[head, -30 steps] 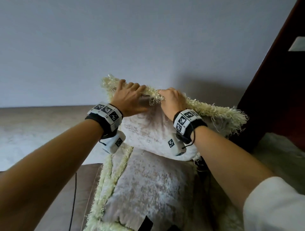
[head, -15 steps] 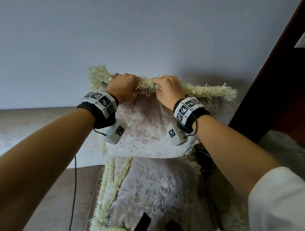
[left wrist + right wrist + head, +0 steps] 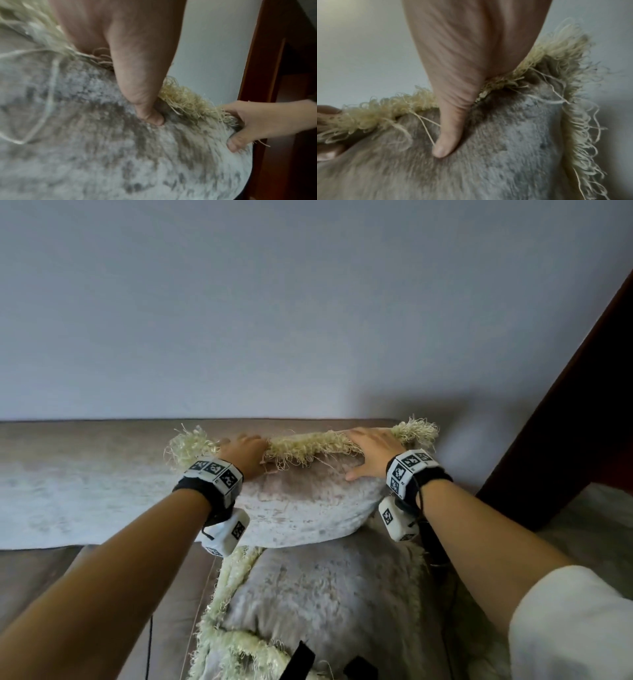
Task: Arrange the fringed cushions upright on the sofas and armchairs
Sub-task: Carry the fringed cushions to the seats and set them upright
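A beige velvet fringed cushion (image 3: 308, 505) stands upright against the sofa backrest (image 3: 85, 484); its lower edge rests on a second fringed cushion (image 3: 325, 594) that lies flat on the seat. My left hand (image 3: 245, 455) grips the top fringe near the left corner, thumb on the front face and fingers over the back. My right hand (image 3: 373, 451) holds the top edge near the right corner the same way. In the left wrist view my left hand (image 3: 142, 81) digs its thumb into the cushion (image 3: 102, 148). In the right wrist view my right hand (image 3: 471, 54) presses its thumb on the cushion (image 3: 513, 135).
The sofa seat (image 3: 34, 577) stretches away to the left. A dark wooden door frame (image 3: 565, 405) rises close on the right, with a pale upholstered surface (image 3: 599, 525) below it. A thin black cable (image 3: 149, 642) hangs over the seat front. A plain wall stands behind.
The cushion has come down from mid-air and now leans on the backrest. Both hands went down with it and slid apart along the top fringe.
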The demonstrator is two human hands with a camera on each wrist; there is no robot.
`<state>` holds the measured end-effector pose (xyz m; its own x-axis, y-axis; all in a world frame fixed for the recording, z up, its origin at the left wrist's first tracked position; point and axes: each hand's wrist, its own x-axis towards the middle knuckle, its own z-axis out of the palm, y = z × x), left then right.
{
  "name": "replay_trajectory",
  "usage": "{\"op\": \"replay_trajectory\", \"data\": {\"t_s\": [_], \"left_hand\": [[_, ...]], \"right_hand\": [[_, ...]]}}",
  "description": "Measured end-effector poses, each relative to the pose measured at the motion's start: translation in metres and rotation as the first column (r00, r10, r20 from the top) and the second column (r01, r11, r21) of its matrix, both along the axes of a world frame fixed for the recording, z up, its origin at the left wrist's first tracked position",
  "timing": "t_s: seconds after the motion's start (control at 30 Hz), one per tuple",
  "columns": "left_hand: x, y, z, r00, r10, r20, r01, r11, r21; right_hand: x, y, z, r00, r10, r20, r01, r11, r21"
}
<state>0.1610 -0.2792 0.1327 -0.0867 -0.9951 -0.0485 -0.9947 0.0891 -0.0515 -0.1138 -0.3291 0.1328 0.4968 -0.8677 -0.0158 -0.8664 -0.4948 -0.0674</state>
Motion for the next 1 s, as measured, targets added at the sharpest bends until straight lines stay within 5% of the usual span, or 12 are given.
{"op": "replay_trajectory", "data": {"t_s": [0.1,0.2,0.33,0.5,0.7,1.0], "left_hand": [[0.004,0.002,-0.005,0.999,-0.012,-0.029,0.013,1.000,0.019],[0.007,0.008,-0.014,0.978,-0.014,-0.208,0.009,1.000,-0.025],[-0.002,0.027,-0.030,0.910,0.085,-0.405,-0.153,0.978,-0.139],[-0.013,0.057,-0.035,0.906,0.182,-0.381,-0.268,0.946,-0.185],[-0.010,0.103,-0.028,0.869,0.309,-0.386,-0.446,0.827,-0.342],[0.024,0.168,0.009,0.834,0.354,-0.423,-0.551,0.563,-0.616]], "right_hand": [[0.000,-0.001,-0.010,0.997,-0.066,0.048,0.067,0.998,-0.014],[0.003,0.000,-0.024,0.973,-0.129,0.191,0.147,0.986,-0.081],[0.011,0.013,-0.046,0.899,-0.177,0.401,0.245,0.961,-0.125],[0.020,0.028,-0.052,0.853,-0.130,0.505,0.233,0.962,-0.146],[0.042,0.052,-0.040,0.796,-0.120,0.594,0.294,0.934,-0.205],[0.097,0.083,0.025,0.790,0.160,0.592,0.084,0.928,-0.362]]}}
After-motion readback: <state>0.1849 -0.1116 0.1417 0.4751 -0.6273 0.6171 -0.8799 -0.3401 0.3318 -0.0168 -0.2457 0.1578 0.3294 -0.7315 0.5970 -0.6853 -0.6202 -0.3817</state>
